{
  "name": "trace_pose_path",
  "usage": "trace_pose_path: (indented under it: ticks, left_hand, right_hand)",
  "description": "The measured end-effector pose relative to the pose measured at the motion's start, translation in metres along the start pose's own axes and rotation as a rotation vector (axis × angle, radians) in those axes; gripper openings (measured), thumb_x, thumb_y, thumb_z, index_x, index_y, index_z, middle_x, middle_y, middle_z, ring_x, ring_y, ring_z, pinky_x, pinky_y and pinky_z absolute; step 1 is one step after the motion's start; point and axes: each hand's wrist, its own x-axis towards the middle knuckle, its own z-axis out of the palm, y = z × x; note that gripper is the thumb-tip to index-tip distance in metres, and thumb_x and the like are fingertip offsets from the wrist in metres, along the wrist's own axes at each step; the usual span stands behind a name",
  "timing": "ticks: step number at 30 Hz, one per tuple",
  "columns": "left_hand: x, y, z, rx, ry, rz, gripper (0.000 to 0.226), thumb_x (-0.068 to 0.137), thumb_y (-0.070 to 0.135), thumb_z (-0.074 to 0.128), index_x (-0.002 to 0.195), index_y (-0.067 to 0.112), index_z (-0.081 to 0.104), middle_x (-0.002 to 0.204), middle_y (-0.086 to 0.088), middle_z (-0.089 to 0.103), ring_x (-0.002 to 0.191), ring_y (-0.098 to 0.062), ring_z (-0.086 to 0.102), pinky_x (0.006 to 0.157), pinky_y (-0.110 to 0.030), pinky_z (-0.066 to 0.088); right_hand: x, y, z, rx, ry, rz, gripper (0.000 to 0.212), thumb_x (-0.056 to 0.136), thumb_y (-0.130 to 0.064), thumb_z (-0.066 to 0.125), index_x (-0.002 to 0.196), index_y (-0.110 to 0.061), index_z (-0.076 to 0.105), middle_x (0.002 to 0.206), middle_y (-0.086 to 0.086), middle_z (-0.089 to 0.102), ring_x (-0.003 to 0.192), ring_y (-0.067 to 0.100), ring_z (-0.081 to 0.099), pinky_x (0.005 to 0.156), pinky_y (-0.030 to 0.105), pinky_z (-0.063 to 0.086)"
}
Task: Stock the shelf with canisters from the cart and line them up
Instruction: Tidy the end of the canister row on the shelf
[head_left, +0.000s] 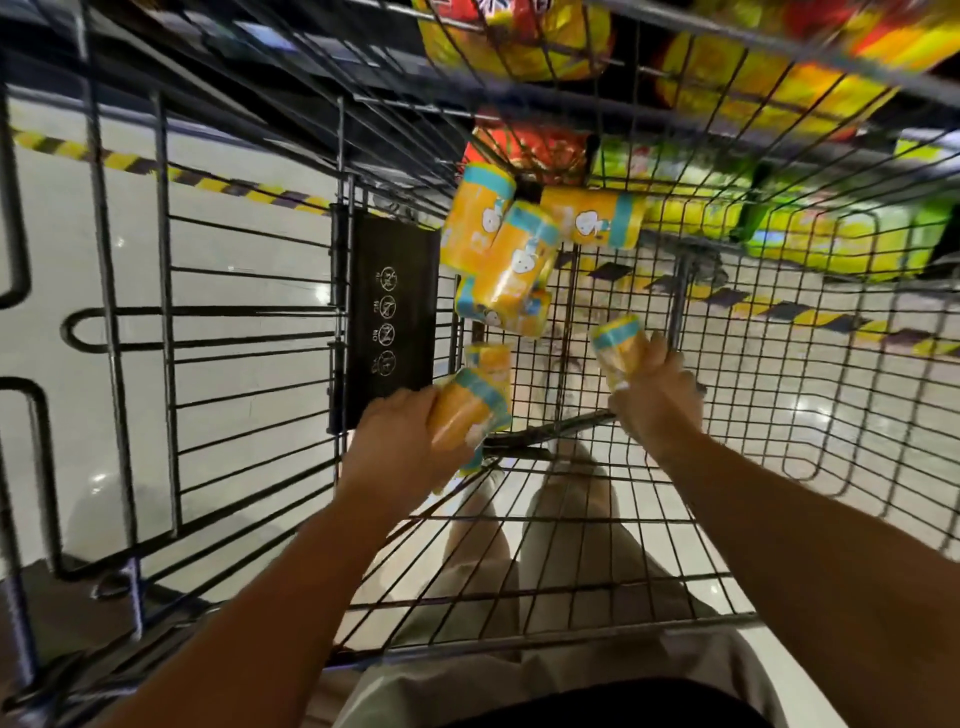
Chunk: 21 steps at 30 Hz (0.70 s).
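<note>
While both hands are busy inside the cart (597, 519), the stock reads as follows.

Held, left: first canister (462, 415), orange wrap with a blue band. The left hand (400, 436) is curled round its middle. A blue end shows under the hand, and whether that is another one held I cannot tell.

Held, right: second canister (615, 345), same make. The right hand (657, 395) is wrapped round its lower half, banded end pointing to eleven o'clock. The hands are well apart.

Loose: third canister (488, 358), just at one o'clock of the first. Whether it touches the left fingers cannot be told.

Loose: heap of canisters (514, 260), four or so, lying crosswise on each other at twelve o'clock of the hands, against the cart's far end.

Also present: black flap (384, 322) at nine o'clock of the heap; blurred bright bags (519, 47) beyond the wires from twelve to two o'clock; striped floor tape (156, 166) at ten o'clock.

Handling, judged: light, since each lifts in one hand. The tube should be stiff, yet the glossy film looks slippery and the walls may dent under a hard squeeze. Best hold is round the mid-body, thumb opposite fingers, clear of the ends. Being round, they will roll if laid down, so stand them on end. Take the top of the heap first, or the rest may shift.
</note>
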Motion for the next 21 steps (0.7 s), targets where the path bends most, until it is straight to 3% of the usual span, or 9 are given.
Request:
trace_pose_path:
  ticks: [4, 9, 12, 17, 21]
  left_hand:
    - [0.033, 0.016, 0.029, -0.085, 0.067, -0.032, 0.064, 0.079, 0.059, 0.07, 0.13, 0.023, 0.056, 0.112, -0.003, 0.061, 0.099, -0.024, 0.055, 0.085, -0.041, 0.049]
    - [0.053, 0.023, 0.062, 0.183, 0.076, -0.043, 0.075, 0.089, 0.051, 0.062, 0.15, 0.016, 0.035, 0.141, -0.007, 0.045, 0.121, -0.029, 0.042, 0.099, -0.042, 0.039]
    - [0.054, 0.028, 0.071, 0.296, 0.124, -0.017, 0.08, 0.088, 0.051, 0.064, 0.151, 0.015, 0.03, 0.139, -0.009, 0.044, 0.121, -0.027, 0.044, 0.099, -0.041, 0.039]
    - [0.064, 0.027, 0.073, 0.332, 0.105, -0.089, 0.08, 0.083, 0.049, 0.067, 0.146, 0.017, 0.03, 0.134, -0.008, 0.046, 0.121, -0.026, 0.044, 0.098, -0.039, 0.037]
    - [0.072, 0.021, 0.065, 0.318, 0.015, -0.086, 0.081, 0.083, 0.041, 0.072, 0.147, 0.016, 0.028, 0.134, -0.007, 0.05, 0.123, -0.027, 0.048, 0.096, -0.04, 0.042]
  right_hand:
    - [-0.001, 0.023, -0.002, -0.045, -0.011, 0.089, 0.102, 0.076, -0.031, 0.083, 0.151, -0.012, 0.015, 0.133, 0.021, 0.043, 0.12, 0.041, 0.049, 0.093, 0.054, 0.051]
    - [0.013, 0.028, 0.008, -0.072, -0.05, 0.068, 0.094, 0.071, -0.03, 0.087, 0.14, -0.011, 0.025, 0.132, 0.023, 0.041, 0.122, 0.043, 0.048, 0.093, 0.054, 0.051]
    - [0.023, 0.024, 0.009, 0.029, -0.037, 0.11, 0.092, 0.069, -0.039, 0.09, 0.134, -0.009, 0.033, 0.129, 0.017, 0.045, 0.121, 0.039, 0.049, 0.096, 0.055, 0.05]
    - [0.03, 0.025, 0.005, 0.151, -0.048, 0.135, 0.078, 0.071, -0.026, 0.088, 0.129, -0.009, 0.039, 0.125, 0.016, 0.052, 0.115, 0.037, 0.054, 0.093, 0.051, 0.051]
    - [0.023, 0.029, -0.004, 0.172, -0.112, 0.068, 0.078, 0.071, -0.029, 0.087, 0.132, -0.01, 0.042, 0.126, 0.015, 0.054, 0.11, 0.036, 0.058, 0.09, 0.044, 0.052]
